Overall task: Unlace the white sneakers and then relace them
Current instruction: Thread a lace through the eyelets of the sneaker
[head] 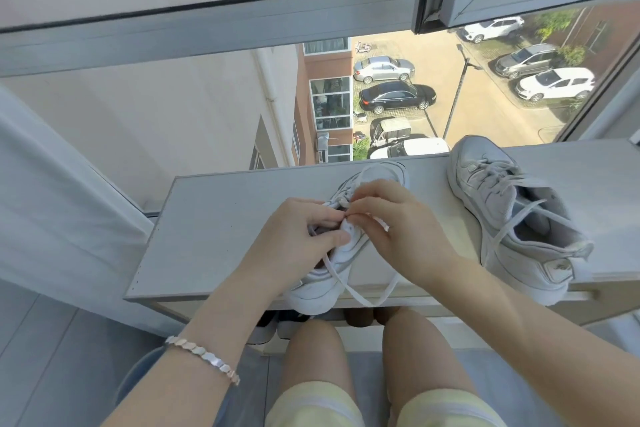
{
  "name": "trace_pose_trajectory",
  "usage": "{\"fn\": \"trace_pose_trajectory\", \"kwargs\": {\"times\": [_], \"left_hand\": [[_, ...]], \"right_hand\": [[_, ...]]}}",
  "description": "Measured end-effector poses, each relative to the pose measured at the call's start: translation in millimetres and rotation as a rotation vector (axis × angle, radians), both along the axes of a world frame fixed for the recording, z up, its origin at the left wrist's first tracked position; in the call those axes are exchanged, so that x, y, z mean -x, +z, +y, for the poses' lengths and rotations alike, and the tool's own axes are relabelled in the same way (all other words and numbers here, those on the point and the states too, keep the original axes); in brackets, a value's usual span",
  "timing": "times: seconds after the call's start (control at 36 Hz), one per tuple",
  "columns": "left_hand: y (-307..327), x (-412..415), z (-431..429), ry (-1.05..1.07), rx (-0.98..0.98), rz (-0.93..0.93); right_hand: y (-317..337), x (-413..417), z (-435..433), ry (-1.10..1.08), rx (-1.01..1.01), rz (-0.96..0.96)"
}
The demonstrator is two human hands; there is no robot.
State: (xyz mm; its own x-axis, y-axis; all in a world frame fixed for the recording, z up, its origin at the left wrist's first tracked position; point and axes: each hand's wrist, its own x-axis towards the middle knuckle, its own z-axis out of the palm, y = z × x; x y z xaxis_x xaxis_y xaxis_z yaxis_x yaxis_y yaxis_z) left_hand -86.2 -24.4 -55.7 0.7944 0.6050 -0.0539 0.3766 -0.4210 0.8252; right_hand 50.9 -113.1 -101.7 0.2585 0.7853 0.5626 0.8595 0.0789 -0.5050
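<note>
Subject item: the near sneaker point(318, 288) lies on top of the cabinet point(214, 225), at its front edge about mid-length, toe pointing to the cabinet's rear and heel slightly overhanging the front. The left hand point(298, 236) grips the upper beside the eyelet row, fingers curled and thumb pressed against the flank. The right hand point(398, 229) is closed narrow, fingertips pinching the lace point(343, 282) at the eyelets. The fingers hide which eyelet is in work. A slack loop of that lace hangs over the cabinet's front edge. The second sneaker point(502, 204) stands toward the cabinet's right end, apparently laced, ends loose, untouched. Handling assessment: the shoe is judged light, with a soft upper that yields under the thumb and a stiffer sole. It is best steadied at the flank, as it is held now. The lace is limp and flat, best taken near its tip or close to the eyelet, and it is liable to twist or snag. Containers: the cabinet's open space below the top holds dark shapes, possibly footwear, but this cannot be confirmed. The second sneaker's mouth shows nothing inside.
</note>
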Motion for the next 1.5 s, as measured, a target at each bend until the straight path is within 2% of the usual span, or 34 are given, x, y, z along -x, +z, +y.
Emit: {"fn": "trace_pose_trajectory", "kwargs": {"times": [0.06,0.17,0.33,0.39,0.42,0.47,0.56,0.64,0.75,0.86,0.94,1.06,1.17,1.28,1.33,1.39,1.42,1.44,1.5], "left_hand": [[-8.2,-3.0,-5.7,0.078,0.006,-0.067],[-19.1,-7.1,-13.1,0.175,-0.023,-0.134],[-26.6,-14.7,-20.7,0.333,-0.128,-0.074],[-28.2,-16.2,-22.1,0.357,-0.13,-0.072],[-29.1,-16.9,-22.0,0.365,-0.127,-0.077],[-30.7,-19.8,-22.1,0.376,-0.131,-0.08],[-30.9,-25.7,-23.7,0.378,-0.144,-0.088],[-30.1,-26.1,-23.3,0.334,-0.133,-0.091],[-31.4,-22.8,-15.7,0.251,-0.122,-0.087],[-29.6,-20.8,-15.7,0.221,-0.163,-0.053],[-30.3,-19.9,-17.0,0.235,-0.178,-0.04],[-28.1,-22.8,-20.8,0.283,-0.17,-0.038],[-19.8,-27.9,-26.8,0.313,-0.2,0.034],[-23.2,-25.2,-27.2,0.29,-0.19,-0.02],[-24.8,-24.8,-29.2,0.286,-0.41,-0.057],[-22.5,-24.8,-34.1,0.276,-0.613,-0.184],[-16.9,-24.6,-39.3,0.222,-0.59,-0.267],[-9.2,-23.7,-45.6,0.127,-0.453,-0.314],[11.0,-20.7,-56.9,-0.083,-0.001,-0.321]], "right_hand": [[-2.3,3.0,-2.0,-0.009,-0.025,0.022],[11.4,22.8,-17.7,0.026,-0.077,0.43],[59.0,36.8,-49.6,0.166,-0.309,0.765],[69.2,34.0,-64.0,0.201,-0.344,0.819],[73.0,32.4,-71.0,0.204,-0.328,0.789],[80.9,27.1,-79.0,0.15,-0.175,0.623],[76.7,8.9,-70.3,-0.109,0.224,0.355],[63.6,-7.6,-48.5,-0.346,0.567,0.178],[55.2,-6.9,-21.7,-0.3,0.639,0.035],[41.5,-3.6,-1.9,-0.212,0.747,-0.018],[37.1,0.9,-3.3,-0.151,0.579,0.031],[60.3,10.8,-30.9,-0.003,0.272,0.332],[88.0,18.1,-59.9,0.16,0.048,0.476],[98.0,10.0,-60.3,0.099,-0.055,0.915],[100.7,7.7,-55.7,0.044,-0.072,1.049],[102.6,8.3,-51.8,0.041,-0.075,1.104],[103.6,10.2,-49.6,0.059,-0.061,1.093],[105.2,12.8,-47.3,0.082,-0.035,1.065],[108.5,18.8,-42.1,0.116,-0.002,1.038]]}}
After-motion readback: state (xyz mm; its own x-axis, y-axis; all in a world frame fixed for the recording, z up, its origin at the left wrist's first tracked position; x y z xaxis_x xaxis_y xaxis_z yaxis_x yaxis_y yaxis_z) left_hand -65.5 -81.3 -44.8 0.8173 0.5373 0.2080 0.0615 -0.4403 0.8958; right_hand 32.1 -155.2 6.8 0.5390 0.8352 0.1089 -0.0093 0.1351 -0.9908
